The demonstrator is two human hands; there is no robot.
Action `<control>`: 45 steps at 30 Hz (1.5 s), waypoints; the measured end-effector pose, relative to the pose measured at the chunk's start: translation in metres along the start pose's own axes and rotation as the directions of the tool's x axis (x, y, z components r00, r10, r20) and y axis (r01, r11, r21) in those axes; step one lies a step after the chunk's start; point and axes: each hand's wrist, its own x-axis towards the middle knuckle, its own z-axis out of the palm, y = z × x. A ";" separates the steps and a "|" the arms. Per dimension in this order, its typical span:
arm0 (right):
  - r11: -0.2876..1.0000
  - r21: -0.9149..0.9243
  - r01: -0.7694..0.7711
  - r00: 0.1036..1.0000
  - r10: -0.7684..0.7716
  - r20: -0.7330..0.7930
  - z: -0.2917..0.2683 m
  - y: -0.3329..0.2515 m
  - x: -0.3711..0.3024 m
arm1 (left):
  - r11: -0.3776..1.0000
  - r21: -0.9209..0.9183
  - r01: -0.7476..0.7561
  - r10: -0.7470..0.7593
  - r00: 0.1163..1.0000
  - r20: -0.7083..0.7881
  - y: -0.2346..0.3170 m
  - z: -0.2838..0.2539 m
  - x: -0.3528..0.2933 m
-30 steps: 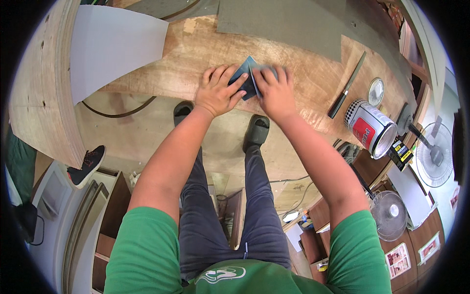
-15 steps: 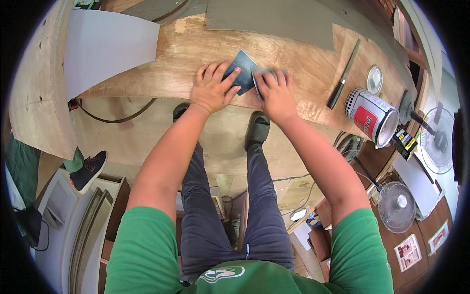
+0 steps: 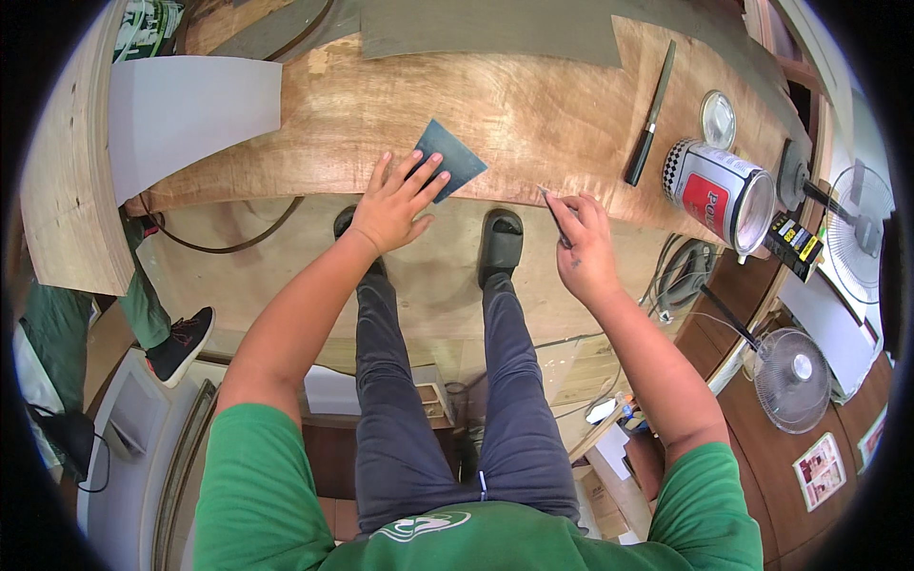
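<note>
A small blue-grey four-sided sheet point(image 3: 459, 164) lies at the near edge of the wooden bench point(image 3: 381, 109). My left hand point(image 3: 390, 209) rests on its left side, fingers spread flat and thumb off the sheet. To the right, my right hand point(image 3: 584, 249) is closed at the bench edge, apart from the sheet. A thin dark flat piece point(image 3: 560, 226) pokes out of its fingers, seen edge-on; its kind is unclear. Farther right on the bench lies a long knife point(image 3: 654, 112) with a black handle.
A paint can point(image 3: 721, 198) with a red label lies on its side at the right, below a round metal lid point(image 3: 718, 120). Grey sheets point(image 3: 490, 29) cover the bench's back. A white sheet point(image 3: 195, 114) sits left. Another person's shoe point(image 3: 181, 344) shows at lower left. Fans point(image 3: 792, 381) stand right.
My right hand has drawn away from the sheet, to the right and toward me. The sheet sits turned at another angle, with my left hand shifted slightly left and nearer. The whole view has shifted.
</note>
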 end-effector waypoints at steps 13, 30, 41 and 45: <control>0.916 0.370 -0.154 0.979 0.191 -0.065 0.011 -0.028 0.039 | 0.225 -0.897 0.380 -0.818 0.573 0.038 0.003 -0.039 0.053; 0.916 -0.308 0.257 0.964 -0.267 0.009 0.098 -0.075 0.086 | 0.928 -0.059 0.367 -0.362 0.858 -0.364 -0.016 0.011 0.017; 0.916 -0.348 0.197 0.976 -0.217 -0.019 0.078 -0.087 0.162 | 0.928 -0.078 0.363 -0.368 0.869 -0.332 -0.021 0.023 0.018; 0.920 -0.338 0.200 0.978 -0.208 0.015 0.080 -0.092 0.140 | 0.919 -0.084 0.385 -0.390 0.862 -0.323 -0.021 0.020 0.017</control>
